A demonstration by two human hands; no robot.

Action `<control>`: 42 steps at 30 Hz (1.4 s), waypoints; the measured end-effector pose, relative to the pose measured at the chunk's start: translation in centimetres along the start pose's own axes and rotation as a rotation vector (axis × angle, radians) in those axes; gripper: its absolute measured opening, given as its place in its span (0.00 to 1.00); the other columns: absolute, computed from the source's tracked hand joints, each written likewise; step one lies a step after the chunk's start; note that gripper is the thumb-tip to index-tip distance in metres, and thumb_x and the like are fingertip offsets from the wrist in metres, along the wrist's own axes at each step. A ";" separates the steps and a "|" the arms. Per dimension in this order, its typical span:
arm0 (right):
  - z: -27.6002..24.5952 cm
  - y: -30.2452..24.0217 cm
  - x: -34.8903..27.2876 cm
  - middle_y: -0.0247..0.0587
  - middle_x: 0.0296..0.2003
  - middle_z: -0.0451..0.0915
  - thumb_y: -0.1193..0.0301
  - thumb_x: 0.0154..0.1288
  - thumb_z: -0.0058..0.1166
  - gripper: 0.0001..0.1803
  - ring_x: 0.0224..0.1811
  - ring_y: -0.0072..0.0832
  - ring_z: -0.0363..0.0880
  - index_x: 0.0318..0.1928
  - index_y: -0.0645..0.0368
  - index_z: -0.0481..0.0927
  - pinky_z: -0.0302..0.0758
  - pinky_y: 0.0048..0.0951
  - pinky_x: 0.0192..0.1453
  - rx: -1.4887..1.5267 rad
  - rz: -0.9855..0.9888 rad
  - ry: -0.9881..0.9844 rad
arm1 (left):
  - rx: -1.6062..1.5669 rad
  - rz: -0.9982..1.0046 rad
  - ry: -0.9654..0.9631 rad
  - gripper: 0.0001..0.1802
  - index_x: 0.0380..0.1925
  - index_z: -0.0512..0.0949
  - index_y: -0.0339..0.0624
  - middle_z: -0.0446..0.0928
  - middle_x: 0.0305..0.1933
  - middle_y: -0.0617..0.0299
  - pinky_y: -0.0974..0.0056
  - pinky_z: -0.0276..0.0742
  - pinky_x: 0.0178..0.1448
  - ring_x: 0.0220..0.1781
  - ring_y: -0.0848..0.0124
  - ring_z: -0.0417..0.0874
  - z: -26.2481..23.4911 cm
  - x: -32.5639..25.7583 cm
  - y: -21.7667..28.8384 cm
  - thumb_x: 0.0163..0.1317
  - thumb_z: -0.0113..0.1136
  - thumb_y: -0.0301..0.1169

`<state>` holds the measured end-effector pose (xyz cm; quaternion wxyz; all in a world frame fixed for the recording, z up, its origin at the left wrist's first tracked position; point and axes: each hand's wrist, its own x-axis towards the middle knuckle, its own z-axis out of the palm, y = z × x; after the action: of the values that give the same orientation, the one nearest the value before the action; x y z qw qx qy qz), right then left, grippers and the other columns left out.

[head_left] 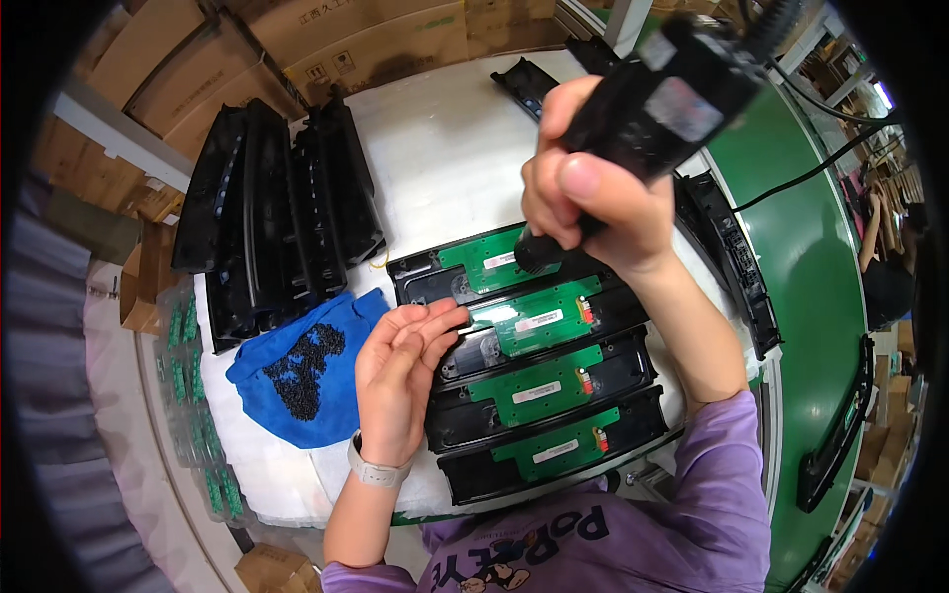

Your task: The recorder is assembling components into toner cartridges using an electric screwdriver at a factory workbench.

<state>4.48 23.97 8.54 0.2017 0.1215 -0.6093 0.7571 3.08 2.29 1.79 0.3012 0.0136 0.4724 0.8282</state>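
Your right hand (593,198) gripped the electric screwdriver (652,99) over the top circuit board (494,259); left fingers (425,326), loosely open, steadied the housing at nine o'clock. A tilted bit could have slipped and gouged the board.

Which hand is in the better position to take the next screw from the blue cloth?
Probably the left hand. It is open and lies right beside the blue cloth with its black screws. The right hand is shut on the screwdriver, over the top board.

White padded worktable (435,148), green conveyor belt (811,257), stacked cardboard boxes (326,40) behind
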 end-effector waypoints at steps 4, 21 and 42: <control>0.2 1.5 0.1 0.36 0.16 0.68 0.74 0.53 0.54 0.15 0.10 0.21 0.63 0.40 0.63 0.65 0.62 0.23 0.16 0.006 0.015 0.015 | 0.053 -0.054 0.010 0.09 0.43 0.67 0.34 0.74 0.48 0.41 0.66 0.76 0.52 0.50 0.59 0.78 -0.4 0.0 0.2 0.67 0.42 0.26; 0.7 2.0 -0.2 0.34 0.18 0.69 0.74 0.51 0.58 0.17 0.13 0.17 0.65 0.38 0.62 0.65 0.63 0.18 0.16 -0.086 0.039 -0.067 | 0.054 -0.148 -0.072 0.10 0.33 0.68 0.40 0.57 0.13 0.71 0.76 0.44 0.17 0.12 0.83 0.50 -1.2 -0.1 0.8 0.69 0.40 0.33; 0.9 2.9 -0.7 0.30 0.20 0.70 0.80 0.44 0.59 0.16 0.20 0.15 0.68 0.34 0.61 0.69 0.66 0.17 0.25 -0.293 -0.071 -0.174 | -0.020 -0.220 -0.273 0.07 0.33 0.69 0.38 0.78 0.31 0.52 0.71 0.75 0.31 0.25 0.71 0.79 -2.0 -0.2 0.2 0.64 0.52 0.31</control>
<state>3.69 22.46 5.89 0.1905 0.1774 -0.7236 0.6393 2.55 0.57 0.94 0.4514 0.0714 0.4177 0.7853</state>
